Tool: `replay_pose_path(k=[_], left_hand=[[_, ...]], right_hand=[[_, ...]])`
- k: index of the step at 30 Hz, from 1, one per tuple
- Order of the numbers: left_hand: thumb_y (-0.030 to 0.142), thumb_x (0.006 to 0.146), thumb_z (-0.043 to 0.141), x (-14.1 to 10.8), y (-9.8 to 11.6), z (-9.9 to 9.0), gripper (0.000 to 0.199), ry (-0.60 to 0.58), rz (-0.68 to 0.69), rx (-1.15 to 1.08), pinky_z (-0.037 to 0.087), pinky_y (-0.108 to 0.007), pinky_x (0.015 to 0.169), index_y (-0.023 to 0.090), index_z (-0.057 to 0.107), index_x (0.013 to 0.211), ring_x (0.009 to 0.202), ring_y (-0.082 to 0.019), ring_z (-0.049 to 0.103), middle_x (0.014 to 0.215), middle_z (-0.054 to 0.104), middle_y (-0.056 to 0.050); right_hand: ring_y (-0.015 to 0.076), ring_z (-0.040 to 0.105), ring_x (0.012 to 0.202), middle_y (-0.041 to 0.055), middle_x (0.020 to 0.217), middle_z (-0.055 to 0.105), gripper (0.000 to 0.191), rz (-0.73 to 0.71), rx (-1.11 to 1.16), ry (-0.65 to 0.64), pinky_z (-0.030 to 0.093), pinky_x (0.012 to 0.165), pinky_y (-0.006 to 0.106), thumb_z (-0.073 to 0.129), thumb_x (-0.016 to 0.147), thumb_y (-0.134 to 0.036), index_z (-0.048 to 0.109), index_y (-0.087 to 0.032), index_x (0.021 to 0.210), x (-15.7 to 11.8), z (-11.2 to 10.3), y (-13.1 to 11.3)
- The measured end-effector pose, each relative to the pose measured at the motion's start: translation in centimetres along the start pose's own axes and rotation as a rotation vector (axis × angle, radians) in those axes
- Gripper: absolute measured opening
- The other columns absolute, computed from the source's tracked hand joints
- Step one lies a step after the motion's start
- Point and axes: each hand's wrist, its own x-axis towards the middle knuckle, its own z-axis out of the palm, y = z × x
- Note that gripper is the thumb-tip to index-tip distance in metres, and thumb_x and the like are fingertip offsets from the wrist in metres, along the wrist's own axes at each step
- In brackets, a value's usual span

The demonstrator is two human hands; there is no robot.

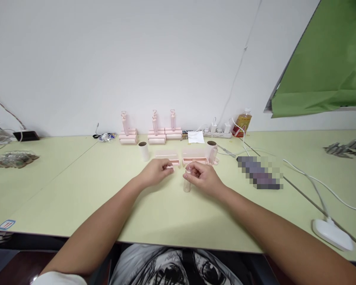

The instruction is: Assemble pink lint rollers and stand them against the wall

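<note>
My right hand (204, 177) has its fingers closed round the top of a small clear bottle (186, 186), which stands upright on or just above the table. To its left, my left hand (156, 172) pinches a small whitish piece (170, 167), too small to name. Just behind my hands lie two open pink cases, the left case (175, 162) partly covered by my left hand and the right case (192, 160) by my right. A white paper-like roll (144, 152) stands beyond my left hand. Another white roll (210, 147) stands behind my right, with a clear pinkish bottle (214, 155) against it.
Along the wall stand several pink cases (128, 137) topped with upright pink bottles (155, 123). A power strip (222, 133), a white paper (196, 137) and a drink bottle (243, 122) sit at the back right. Cables and a white device (332, 234) lie right; bagged items (14, 159) lie left.
</note>
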Motion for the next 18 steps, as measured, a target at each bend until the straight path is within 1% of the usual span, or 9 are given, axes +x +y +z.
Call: replay_pose_path(k=[3, 4, 5, 6, 9, 10, 11, 15, 18], left_hand=[[0.042, 0.081, 0.053, 0.5, -0.9, -1.8, 0.026, 0.349, -0.121, -0.083, 0.037, -0.023, 0.058, 0.017, 0.060, 0.081, 0.062, -0.011, 0.046, 0.068, 0.054, 0.001], [0.043, 0.079, 0.055, 0.5, -1.3, -2.5, 0.026, 0.412, -0.163, -0.089, 0.036, -0.023, 0.056, 0.017, 0.060, 0.079, 0.061, -0.011, 0.045, 0.067, 0.052, 0.002], [0.043, 0.078, 0.056, 0.5, -1.6, -3.1, 0.027, 0.414, -0.204, -0.083, 0.034, -0.023, 0.053, 0.017, 0.058, 0.075, 0.058, -0.010, 0.042, 0.065, 0.049, 0.002], [0.043, 0.076, 0.057, 0.4, -1.9, -3.6, 0.027, 0.347, -0.239, -0.066, 0.031, -0.023, 0.051, 0.017, 0.057, 0.071, 0.055, -0.010, 0.040, 0.062, 0.047, 0.003], [0.040, 0.070, 0.062, 0.1, -2.2, -3.9, 0.025, -0.046, -0.260, 0.006, 0.026, -0.024, 0.048, 0.018, 0.055, 0.061, 0.051, -0.010, 0.037, 0.055, 0.044, 0.004], [0.039, 0.069, 0.062, 0.0, -2.2, -3.6, 0.024, -0.138, -0.237, 0.032, 0.026, -0.024, 0.048, 0.018, 0.055, 0.059, 0.050, -0.010, 0.037, 0.055, 0.045, 0.004], [0.037, 0.069, 0.061, -0.1, -2.0, -3.1, 0.023, -0.182, -0.206, 0.060, 0.027, -0.025, 0.049, 0.018, 0.054, 0.059, 0.051, -0.010, 0.039, 0.055, 0.046, 0.004], [0.031, 0.070, 0.057, 0.0, -1.3, -1.1, 0.015, -0.144, -0.142, 0.158, 0.029, -0.025, 0.051, 0.019, 0.054, 0.062, 0.055, -0.013, 0.046, 0.060, 0.053, 0.003], [0.030, 0.071, 0.057, 0.1, -1.2, -0.6, 0.013, -0.157, -0.145, 0.205, 0.030, -0.025, 0.052, 0.020, 0.055, 0.064, 0.058, -0.014, 0.049, 0.063, 0.056, 0.002]], right_hand=[[0.0110, 0.042, 0.052, -0.0059, 0.055, 0.047, 0.021, 0.025, -0.025, -0.093, 0.030, 0.050, 0.024, 0.065, 0.078, -0.038, 0.056, -0.020, 0.076, -0.1, 0.3, 0.1], [0.0108, 0.041, 0.052, -0.0059, 0.056, 0.047, 0.022, 0.031, -0.033, -0.121, 0.029, 0.050, 0.024, 0.065, 0.077, -0.038, 0.053, -0.020, 0.071, -0.2, 0.4, 0.1], [0.0106, 0.041, 0.052, -0.0059, 0.056, 0.046, 0.024, 0.035, -0.039, -0.149, 0.029, 0.050, 0.024, 0.065, 0.077, -0.038, 0.051, -0.020, 0.067, -0.2, 0.5, 0.2], [0.0104, 0.040, 0.053, -0.0060, 0.056, 0.045, 0.026, 0.034, -0.042, -0.176, 0.028, 0.050, 0.023, 0.064, 0.077, -0.037, 0.048, -0.020, 0.065, -0.3, 0.6, 0.2], [0.0101, 0.038, 0.053, -0.0065, 0.057, 0.041, 0.025, 0.028, -0.034, -0.240, 0.027, 0.051, 0.023, 0.063, 0.077, -0.034, 0.046, -0.020, 0.064, -0.4, 0.9, 0.3], [0.0101, 0.037, 0.054, -0.0066, 0.058, 0.040, 0.024, 0.029, -0.028, -0.249, 0.027, 0.051, 0.023, 0.063, 0.077, -0.033, 0.047, -0.020, 0.065, -0.5, 0.9, 0.3], [0.0101, 0.036, 0.054, -0.0067, 0.058, 0.039, 0.024, 0.033, -0.023, -0.253, 0.027, 0.051, 0.023, 0.062, 0.077, -0.033, 0.046, -0.020, 0.065, -0.5, 0.9, 0.3], [0.0100, 0.034, 0.054, -0.0069, 0.059, 0.035, 0.024, 0.040, -0.012, -0.255, 0.026, 0.052, 0.024, 0.061, 0.077, -0.031, 0.044, -0.020, 0.064, -0.4, 0.7, 0.1], [0.0101, 0.034, 0.055, -0.0069, 0.059, 0.035, 0.025, 0.055, -0.018, -0.268, 0.026, 0.053, 0.024, 0.060, 0.078, -0.032, 0.043, -0.020, 0.065, -0.4, 0.7, 0.1]])
